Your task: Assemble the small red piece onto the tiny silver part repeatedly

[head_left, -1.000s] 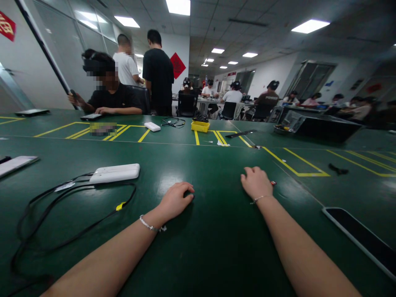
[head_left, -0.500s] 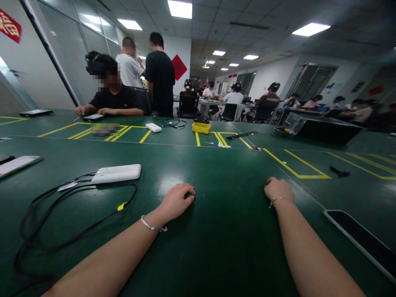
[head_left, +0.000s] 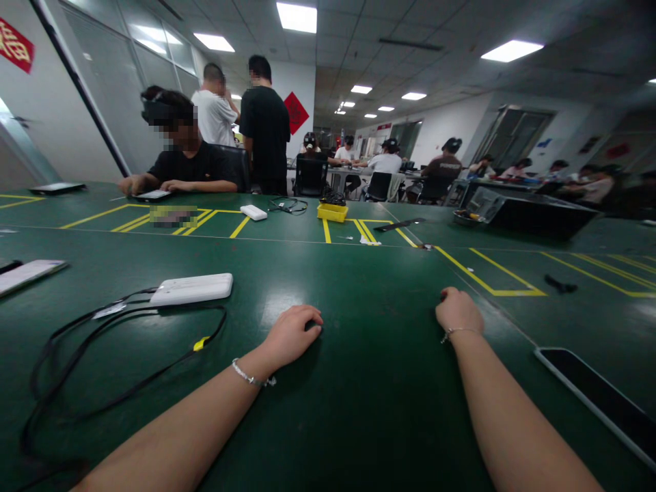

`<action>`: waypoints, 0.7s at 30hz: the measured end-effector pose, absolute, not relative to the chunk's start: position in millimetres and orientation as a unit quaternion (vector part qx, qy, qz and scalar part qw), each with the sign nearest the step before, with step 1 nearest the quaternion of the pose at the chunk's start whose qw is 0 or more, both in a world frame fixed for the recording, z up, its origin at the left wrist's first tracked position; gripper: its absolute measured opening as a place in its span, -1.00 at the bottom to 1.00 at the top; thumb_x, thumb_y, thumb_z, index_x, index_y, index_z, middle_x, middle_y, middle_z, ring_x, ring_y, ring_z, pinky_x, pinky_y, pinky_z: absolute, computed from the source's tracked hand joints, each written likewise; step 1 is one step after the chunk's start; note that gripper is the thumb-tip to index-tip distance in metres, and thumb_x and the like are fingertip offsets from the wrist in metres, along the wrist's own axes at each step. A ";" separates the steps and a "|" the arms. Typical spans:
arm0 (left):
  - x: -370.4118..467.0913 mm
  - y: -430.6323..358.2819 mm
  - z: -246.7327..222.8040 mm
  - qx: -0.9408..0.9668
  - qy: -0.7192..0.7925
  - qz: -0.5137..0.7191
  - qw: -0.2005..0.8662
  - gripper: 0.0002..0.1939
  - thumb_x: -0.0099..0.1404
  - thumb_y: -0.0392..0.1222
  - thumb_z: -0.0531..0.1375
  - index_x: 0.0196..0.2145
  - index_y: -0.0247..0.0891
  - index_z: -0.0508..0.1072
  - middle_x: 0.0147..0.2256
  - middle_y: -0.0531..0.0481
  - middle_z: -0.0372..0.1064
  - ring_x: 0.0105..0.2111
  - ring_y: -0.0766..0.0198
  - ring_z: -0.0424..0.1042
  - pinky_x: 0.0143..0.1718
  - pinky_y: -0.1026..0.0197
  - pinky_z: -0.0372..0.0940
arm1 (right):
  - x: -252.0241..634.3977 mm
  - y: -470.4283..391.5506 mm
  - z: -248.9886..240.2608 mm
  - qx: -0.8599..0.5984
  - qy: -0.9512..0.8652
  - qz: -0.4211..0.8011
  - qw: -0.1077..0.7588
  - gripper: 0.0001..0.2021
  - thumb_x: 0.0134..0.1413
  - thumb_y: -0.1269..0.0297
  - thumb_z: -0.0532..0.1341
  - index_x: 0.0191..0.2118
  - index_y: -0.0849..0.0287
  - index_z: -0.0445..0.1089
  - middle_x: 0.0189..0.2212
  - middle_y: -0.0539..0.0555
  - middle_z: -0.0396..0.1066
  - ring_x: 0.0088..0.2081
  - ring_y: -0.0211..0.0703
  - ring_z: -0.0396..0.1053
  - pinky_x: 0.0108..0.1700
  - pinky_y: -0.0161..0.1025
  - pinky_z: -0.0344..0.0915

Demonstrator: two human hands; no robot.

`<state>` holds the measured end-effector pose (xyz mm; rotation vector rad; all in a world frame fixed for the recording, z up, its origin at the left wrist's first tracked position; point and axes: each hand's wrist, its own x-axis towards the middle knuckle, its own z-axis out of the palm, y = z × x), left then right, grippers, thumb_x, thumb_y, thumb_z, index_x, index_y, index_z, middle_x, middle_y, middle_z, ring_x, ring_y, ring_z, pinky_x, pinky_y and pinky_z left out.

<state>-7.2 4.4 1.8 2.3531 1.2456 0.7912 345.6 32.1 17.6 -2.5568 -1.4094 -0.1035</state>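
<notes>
My left hand [head_left: 292, 336] rests on the green tabletop [head_left: 359, 396], its fingers curled in and the thumb close to the index finger. Nothing shows in it. To its left lies a white power bank [head_left: 192, 289] with a black cable [head_left: 154, 376] that loops over the table and carries a yellow tag. My right hand [head_left: 460, 311] lies further right, closed in a loose fist with no object visible; the inner side of its fingers is hidden. A phone [head_left: 599, 396] with a dark screen and pale edge lies to the right of that forearm.
Further back stand a yellow box [head_left: 332, 212] with black cables, a second white power bank [head_left: 253, 212] and a black case [head_left: 533, 210]. Yellow tape lines [head_left: 517, 292] mark the table. A seated person [head_left: 192, 164] works across from me at the left.
My right hand has shifted very slightly up and left, its fingers a touch differently curled. The left hand stays put. The whole view has drifted a few pixels.
</notes>
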 end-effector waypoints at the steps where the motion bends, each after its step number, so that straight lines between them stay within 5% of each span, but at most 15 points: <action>1: -7.0 4.3 2.1 0.833 0.441 0.281 0.181 -0.88 0.12 -0.27 0.08 -0.37 -0.20 0.39 -0.23 0.00 0.36 -0.15 0.22 0.30 -0.07 0.12 0.16 | 344.4 32.0 17.5 -0.869 -0.482 -0.036 0.108 -0.63 -0.05 0.43 -0.05 -0.09 0.18 0.26 -0.14 0.24 0.25 -0.17 0.03 0.30 -0.23 -0.10 0.24; 21: -7.3 4.8 1.7 0.838 0.439 0.274 0.173 -0.88 0.13 -0.25 0.06 -0.37 -0.18 0.38 -0.21 0.02 0.36 -0.16 0.22 0.30 -0.08 0.12 0.16 | 342.9 29.7 16.8 -0.861 -0.501 -0.047 0.078 -0.64 -0.06 0.45 -0.05 -0.11 0.20 0.30 -0.15 0.24 0.30 -0.16 0.03 0.25 -0.21 -0.09 0.22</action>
